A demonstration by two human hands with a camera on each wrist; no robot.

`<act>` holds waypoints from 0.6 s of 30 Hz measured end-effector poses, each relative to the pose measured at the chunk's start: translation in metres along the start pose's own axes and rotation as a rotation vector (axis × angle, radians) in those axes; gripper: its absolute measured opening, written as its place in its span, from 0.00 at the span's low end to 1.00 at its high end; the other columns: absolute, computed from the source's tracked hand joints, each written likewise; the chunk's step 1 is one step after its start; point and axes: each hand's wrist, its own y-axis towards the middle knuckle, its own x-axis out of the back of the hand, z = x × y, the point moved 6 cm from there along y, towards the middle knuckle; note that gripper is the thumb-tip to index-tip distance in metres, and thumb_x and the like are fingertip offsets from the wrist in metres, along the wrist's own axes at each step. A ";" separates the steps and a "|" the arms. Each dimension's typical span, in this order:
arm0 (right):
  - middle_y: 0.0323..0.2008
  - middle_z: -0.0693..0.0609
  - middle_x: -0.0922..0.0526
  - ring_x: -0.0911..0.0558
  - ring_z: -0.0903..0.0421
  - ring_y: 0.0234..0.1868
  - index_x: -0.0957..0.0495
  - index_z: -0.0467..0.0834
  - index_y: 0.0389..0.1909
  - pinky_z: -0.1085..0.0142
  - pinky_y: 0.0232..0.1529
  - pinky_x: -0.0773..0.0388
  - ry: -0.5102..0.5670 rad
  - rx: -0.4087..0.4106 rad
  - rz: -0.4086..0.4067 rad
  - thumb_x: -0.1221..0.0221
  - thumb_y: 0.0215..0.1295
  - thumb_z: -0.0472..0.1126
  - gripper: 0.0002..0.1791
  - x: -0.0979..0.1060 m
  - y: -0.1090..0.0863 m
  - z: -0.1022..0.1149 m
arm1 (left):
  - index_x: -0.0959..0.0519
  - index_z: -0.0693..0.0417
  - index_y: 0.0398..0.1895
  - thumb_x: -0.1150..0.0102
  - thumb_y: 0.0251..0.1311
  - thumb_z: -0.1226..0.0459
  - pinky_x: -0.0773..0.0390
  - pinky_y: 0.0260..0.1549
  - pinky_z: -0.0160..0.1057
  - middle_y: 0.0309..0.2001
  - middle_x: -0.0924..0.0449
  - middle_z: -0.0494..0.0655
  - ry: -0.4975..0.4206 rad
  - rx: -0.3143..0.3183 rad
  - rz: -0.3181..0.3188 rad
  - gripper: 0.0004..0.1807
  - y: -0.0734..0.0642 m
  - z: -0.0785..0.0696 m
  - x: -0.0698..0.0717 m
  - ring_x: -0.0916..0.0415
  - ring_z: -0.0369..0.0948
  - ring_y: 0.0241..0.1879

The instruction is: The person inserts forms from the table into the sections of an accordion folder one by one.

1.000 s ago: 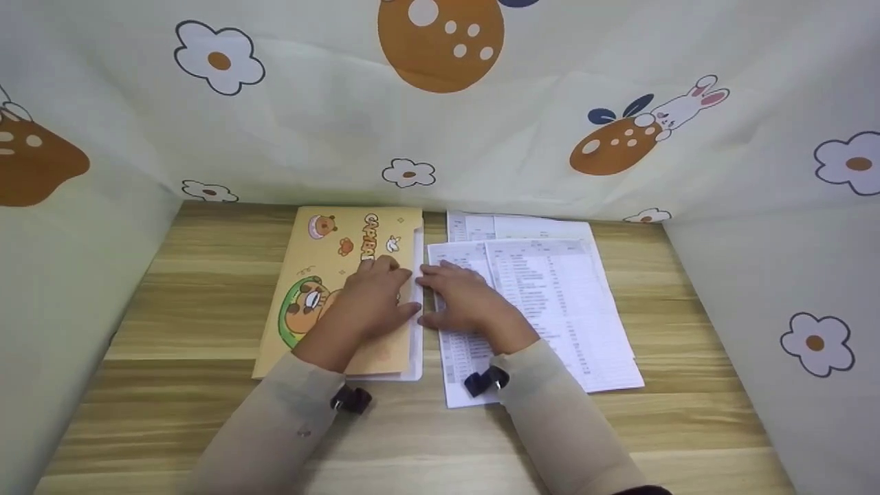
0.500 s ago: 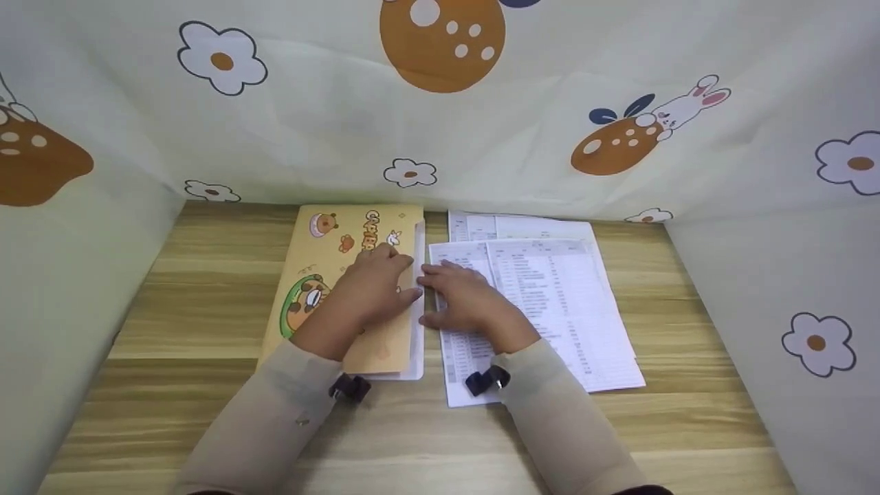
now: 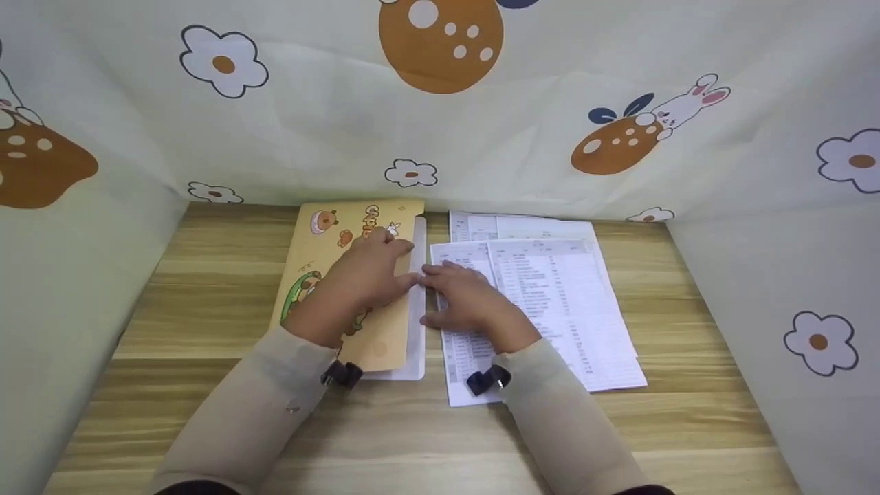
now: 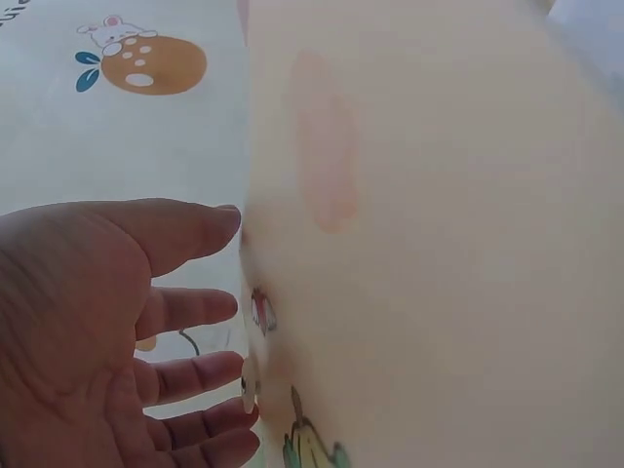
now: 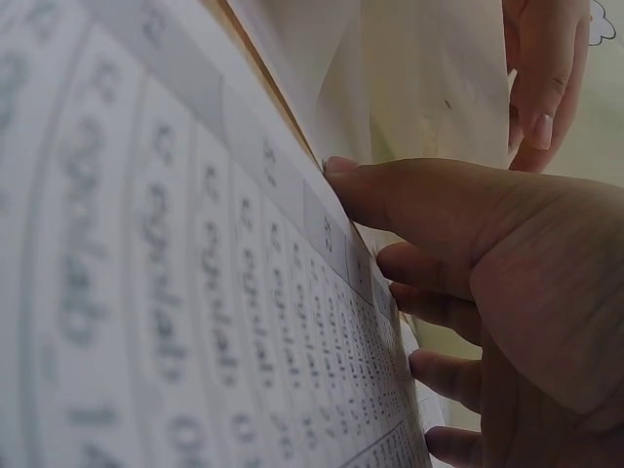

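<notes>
A yellow-orange file folder (image 3: pixel 382 347) printed with cartoon capybaras lies on the left of the table, and a whitish layer (image 3: pixel 416 344) shows along its right edge. My left hand (image 3: pixel 368 271) rests on the cover with its fingertips on the surface and the thumb by the right edge. In the left wrist view, the left fingers (image 4: pixel 190 375) are spread against the cover. Printed sheets (image 3: pixel 550 295) lie overlapping to the right of the folder. My right hand (image 3: pixel 467 299) rests on their left edge, with its thumb and fingers (image 5: pixel 444 292) spread in the right wrist view.
A wood-grain table (image 3: pixel 412 440) carries everything. Behind it and on both sides hang pale cloth walls (image 3: pixel 309 137) with flowers, rabbits and orange shapes. Another printed sheet (image 3: pixel 536 225) sticks out behind the front sheets. Wood shows between folder and papers.
My left hand has slid away from me up the folder cover. The cover has shifted slightly the same way, baring more of the whitish layer. My right hand has stayed on the sheets.
</notes>
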 end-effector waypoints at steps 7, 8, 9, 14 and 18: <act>0.84 0.60 0.38 0.44 0.47 0.87 0.30 0.57 0.80 0.41 0.85 0.46 -0.004 -0.003 0.011 0.31 0.64 0.63 0.44 -0.001 0.001 -0.001 | 0.29 0.34 0.79 0.36 0.69 0.42 0.22 0.65 0.61 0.70 0.30 0.57 -0.032 0.003 -0.014 0.37 0.000 0.000 0.009 0.25 0.57 0.65; 0.84 0.59 0.38 0.44 0.47 0.87 0.30 0.57 0.79 0.41 0.85 0.46 -0.003 -0.004 0.012 0.31 0.63 0.63 0.44 -0.001 0.001 -0.001 | 0.30 0.33 0.79 0.35 0.69 0.42 0.21 0.64 0.61 0.69 0.30 0.57 -0.039 0.007 -0.018 0.37 0.000 0.000 0.010 0.25 0.56 0.64; 0.84 0.59 0.38 0.44 0.47 0.87 0.30 0.57 0.79 0.41 0.85 0.47 -0.003 -0.005 0.012 0.31 0.63 0.63 0.44 -0.001 0.001 -0.001 | 0.30 0.32 0.79 0.35 0.68 0.42 0.20 0.62 0.60 0.68 0.30 0.57 -0.045 0.009 -0.021 0.37 0.001 0.000 0.011 0.24 0.55 0.62; 0.84 0.59 0.38 0.44 0.47 0.87 0.30 0.56 0.79 0.41 0.85 0.46 -0.011 0.002 0.012 0.31 0.64 0.63 0.44 -0.001 0.001 0.000 | 0.28 0.33 0.78 0.33 0.66 0.41 0.19 0.57 0.56 0.64 0.29 0.57 -0.040 0.010 -0.034 0.37 0.001 0.000 0.014 0.24 0.52 0.56; 0.84 0.58 0.37 0.44 0.46 0.87 0.30 0.55 0.79 0.41 0.85 0.46 -0.006 0.008 0.012 0.31 0.64 0.63 0.44 0.000 0.000 0.000 | 0.27 0.35 0.78 0.32 0.66 0.41 0.18 0.57 0.56 0.65 0.30 0.57 -0.029 0.011 -0.023 0.38 0.000 -0.001 0.017 0.25 0.52 0.57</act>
